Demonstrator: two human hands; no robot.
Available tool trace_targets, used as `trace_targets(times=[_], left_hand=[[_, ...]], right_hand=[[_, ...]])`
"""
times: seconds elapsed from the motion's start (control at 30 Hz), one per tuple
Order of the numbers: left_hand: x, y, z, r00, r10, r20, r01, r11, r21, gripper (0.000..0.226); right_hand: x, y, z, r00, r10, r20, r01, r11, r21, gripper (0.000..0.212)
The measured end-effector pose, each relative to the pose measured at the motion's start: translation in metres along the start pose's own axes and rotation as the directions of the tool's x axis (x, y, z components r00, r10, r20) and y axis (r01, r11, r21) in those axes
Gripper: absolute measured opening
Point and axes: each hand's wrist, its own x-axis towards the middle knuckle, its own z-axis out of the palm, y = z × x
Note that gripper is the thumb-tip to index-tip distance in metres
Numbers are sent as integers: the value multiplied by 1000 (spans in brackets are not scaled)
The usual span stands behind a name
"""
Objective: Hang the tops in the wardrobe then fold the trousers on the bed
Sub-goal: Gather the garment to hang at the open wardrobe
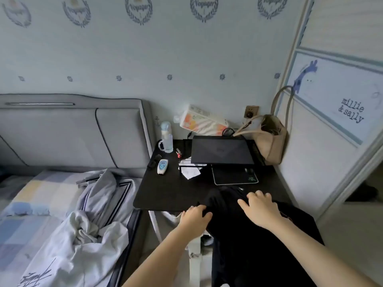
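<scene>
Under both hands, a black fabric garment [248,235] is lying across the near edge of a black rectangular desk [165,189] and hanging down in front of it. Left hand [194,217] is pinching the cloth's left edge with curled fingers; right hand [261,208] is pressing on it, fingers spread. Beyond them, 1 closed black laptop [221,151] is sitting. Left of the left hand, pale crumpled clothes [87,228] are lying on the checked bed [31,199].
</scene>
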Motion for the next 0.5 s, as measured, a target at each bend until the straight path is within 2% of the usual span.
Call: trace_targets(times=[0.13, 0.2, 0.27, 0.33, 0.4, 0.43, 0.5], left_hand=[[28, 8, 9, 989, -131, 70, 134, 990, -51, 55], [41, 15, 14, 978, -187, 95, 191, 981, -31, 55], [54, 19, 15, 974, -190, 121, 204, 972, -115, 44], [67, 20, 13, 976, -158, 146, 187, 960, -210, 27], [74, 19, 8, 977, -142, 160, 176, 960, -218, 21], [78, 17, 6, 977, -148, 153, 176, 965, -195, 27], [84, 11, 4, 976, -179, 122, 197, 969, -152, 44]], right_hand=[[29, -6, 6, 988, 151, 42, -152, 988, 36, 46], [40, -10, 11, 984, 167, 68, -171, 983, 61, 31], [45, -15, 12, 984, 163, 73, -169, 982, 82, 14], [45, -23, 9, 986, 164, 25, -166, 968, 187, 11], [33, -31, -1, 983, 150, -107, -99, 921, 376, 9], [22, -34, -8, 980, 108, -168, -16, 880, 475, 10], [-8, -35, -18, 979, -36, -202, 165, 719, 675, 12]])
